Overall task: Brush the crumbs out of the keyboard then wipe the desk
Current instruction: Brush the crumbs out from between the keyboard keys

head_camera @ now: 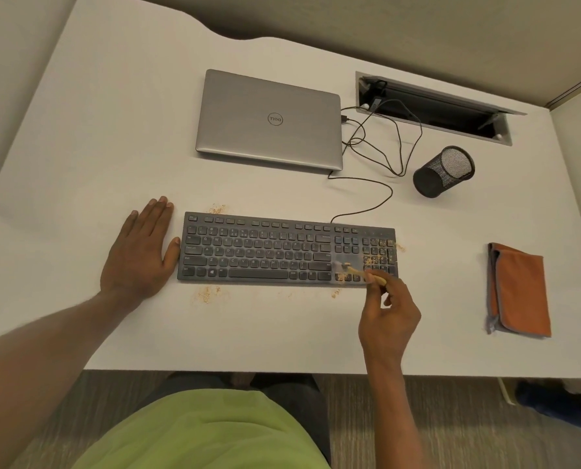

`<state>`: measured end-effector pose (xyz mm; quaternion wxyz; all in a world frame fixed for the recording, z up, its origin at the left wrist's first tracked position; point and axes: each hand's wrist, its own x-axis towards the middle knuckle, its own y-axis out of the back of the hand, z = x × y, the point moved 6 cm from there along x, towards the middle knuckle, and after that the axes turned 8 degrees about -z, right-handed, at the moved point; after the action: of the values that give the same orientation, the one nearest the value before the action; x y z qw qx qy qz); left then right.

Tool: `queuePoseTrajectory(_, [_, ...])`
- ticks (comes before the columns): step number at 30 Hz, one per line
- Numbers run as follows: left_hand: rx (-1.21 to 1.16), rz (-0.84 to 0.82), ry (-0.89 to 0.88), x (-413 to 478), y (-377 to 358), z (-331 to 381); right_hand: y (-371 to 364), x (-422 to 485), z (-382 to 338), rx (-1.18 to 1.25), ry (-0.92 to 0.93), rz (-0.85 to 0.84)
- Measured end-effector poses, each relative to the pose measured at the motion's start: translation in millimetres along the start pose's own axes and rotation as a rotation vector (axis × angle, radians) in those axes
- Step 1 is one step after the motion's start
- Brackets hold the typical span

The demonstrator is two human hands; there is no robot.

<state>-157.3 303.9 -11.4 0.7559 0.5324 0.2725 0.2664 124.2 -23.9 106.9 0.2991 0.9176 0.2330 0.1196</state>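
Note:
A dark grey keyboard (265, 252) lies across the middle of the white desk (113, 130). Brown crumbs (378, 250) dot its number pad, and more crumbs lie on the desk behind its left end and along its front edge. My right hand (388, 319) pinches a small wooden-handled brush (366, 275), blurred, its head over the keys near the keyboard's right front corner. My left hand (140, 252) lies flat on the desk with straight fingers, its thumb against the keyboard's left edge. A folded orange cloth (519, 289) rests to the right.
A closed silver laptop (270, 120) sits behind the keyboard. Black cables (380, 143) loop from it to an open cable hatch (434, 106). A black mesh pen cup (443, 172) stands at the back right. The desk's front edge runs just above my lap.

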Motion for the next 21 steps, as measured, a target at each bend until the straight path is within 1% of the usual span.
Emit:
queuePoseTrajectory(8, [-0.005,0.024,-0.015,-0.6,0.9,0.4,0.5,-18.9,8.3,-0.133,0.074,-0.07])
queuePoseTrajectory(12, [-0.005,0.022,-0.015,-0.1,0.1,-0.8,9.1,-14.5,5.9,-0.085,0.033,-0.029])
queuePoseTrajectory(15, [0.001,0.019,-0.02,-0.4,-0.7,-0.8,7.3,-4.6,0.4,-0.021,0.039,0.012])
queuePoseTrajectory(21, [-0.002,0.018,-0.018,0.1,0.1,-1.1,-3.0,-4.5,9.7,-0.076,0.024,-0.038])
